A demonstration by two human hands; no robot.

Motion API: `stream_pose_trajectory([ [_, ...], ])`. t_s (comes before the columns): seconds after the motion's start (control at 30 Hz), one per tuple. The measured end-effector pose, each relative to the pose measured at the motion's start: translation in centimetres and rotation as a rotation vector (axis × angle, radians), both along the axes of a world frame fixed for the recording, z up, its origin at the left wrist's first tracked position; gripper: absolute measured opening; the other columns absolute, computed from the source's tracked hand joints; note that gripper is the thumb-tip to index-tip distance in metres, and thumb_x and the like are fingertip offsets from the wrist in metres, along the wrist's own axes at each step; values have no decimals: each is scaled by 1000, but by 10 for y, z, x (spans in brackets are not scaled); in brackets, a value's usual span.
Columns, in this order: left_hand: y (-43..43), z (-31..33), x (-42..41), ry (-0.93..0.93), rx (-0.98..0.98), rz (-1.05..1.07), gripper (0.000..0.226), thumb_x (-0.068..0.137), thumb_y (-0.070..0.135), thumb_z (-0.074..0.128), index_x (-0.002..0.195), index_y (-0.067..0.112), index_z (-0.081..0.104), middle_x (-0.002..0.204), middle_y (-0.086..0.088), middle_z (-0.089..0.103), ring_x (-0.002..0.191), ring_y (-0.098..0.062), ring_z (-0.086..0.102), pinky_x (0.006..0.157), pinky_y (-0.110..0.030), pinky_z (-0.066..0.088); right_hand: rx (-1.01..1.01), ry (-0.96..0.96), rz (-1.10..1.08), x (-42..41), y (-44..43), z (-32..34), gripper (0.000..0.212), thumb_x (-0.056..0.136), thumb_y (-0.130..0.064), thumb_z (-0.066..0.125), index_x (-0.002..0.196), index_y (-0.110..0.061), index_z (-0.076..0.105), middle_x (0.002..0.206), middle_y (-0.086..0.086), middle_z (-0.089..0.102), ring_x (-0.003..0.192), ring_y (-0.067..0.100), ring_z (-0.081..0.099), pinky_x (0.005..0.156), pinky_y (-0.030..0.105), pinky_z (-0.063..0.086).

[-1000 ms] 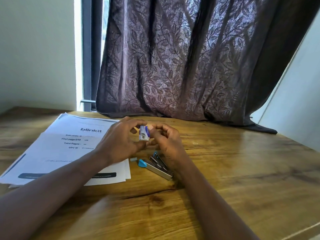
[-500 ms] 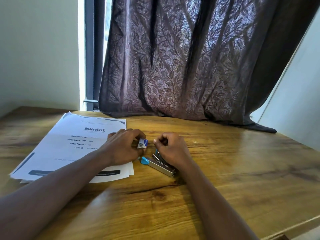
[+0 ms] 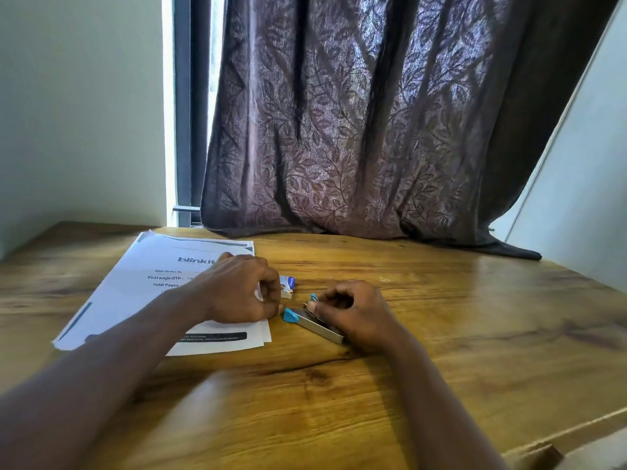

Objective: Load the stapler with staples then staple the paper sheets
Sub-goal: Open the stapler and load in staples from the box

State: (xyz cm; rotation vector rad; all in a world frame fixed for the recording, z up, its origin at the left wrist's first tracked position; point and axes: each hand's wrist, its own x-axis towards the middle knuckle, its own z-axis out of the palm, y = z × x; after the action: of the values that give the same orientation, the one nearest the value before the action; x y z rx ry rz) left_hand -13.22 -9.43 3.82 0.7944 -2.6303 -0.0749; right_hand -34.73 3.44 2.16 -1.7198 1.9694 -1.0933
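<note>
The loading step is in hand, by my reading; the stapler (image 3: pixel 314 322) is lying on the table (image 3: pixel 441 334) with its blue-tipped top seemingly swung open, just right of the paper sheets (image 3: pixel 142 286); the small staple box (image 3: pixel 288 286) is sitting on the table beyond it. The right hand (image 3: pixel 353 315) is resting over the stapler, its fingers (image 3: pixel 314 305) pinching narrowly on something too small to make out, perhaps a strip of staples. The left hand (image 3: pixel 237 290) is lying curled on the sheets beside the box; whether its fingers are holding anything I cannot tell. Next, the strip is needing seating in the channel, then the top closing.
</note>
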Motion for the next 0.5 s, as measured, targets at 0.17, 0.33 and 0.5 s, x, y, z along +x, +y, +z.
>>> stream_pose_trajectory([
  [0.17,4,3,0,-45,33,-15,35,73,67,66,93,39,71,90,25,66,84,4,56,76,-28,36,35,-62,0,0,-1,1,26,73,-50,83,85,-28,78,80,-11,76,74,2,70,62,22,54],
  [0.33,5,2,-3,-32,81,-6,19,83,49,74,96,35,74,91,21,71,82,1,58,74,-26,39,77,-110,-37,1,-4,2,27,69,-46,85,82,-25,78,79,-8,77,76,9,73,71,37,61],
  [0.5,7,-2,-4,-18,59,-11,10,85,46,71,88,36,69,83,21,66,76,0,57,71,-21,39,89,-103,-108,6,-12,3,20,71,-39,82,78,-21,77,74,-9,77,74,7,73,73,36,62],
])
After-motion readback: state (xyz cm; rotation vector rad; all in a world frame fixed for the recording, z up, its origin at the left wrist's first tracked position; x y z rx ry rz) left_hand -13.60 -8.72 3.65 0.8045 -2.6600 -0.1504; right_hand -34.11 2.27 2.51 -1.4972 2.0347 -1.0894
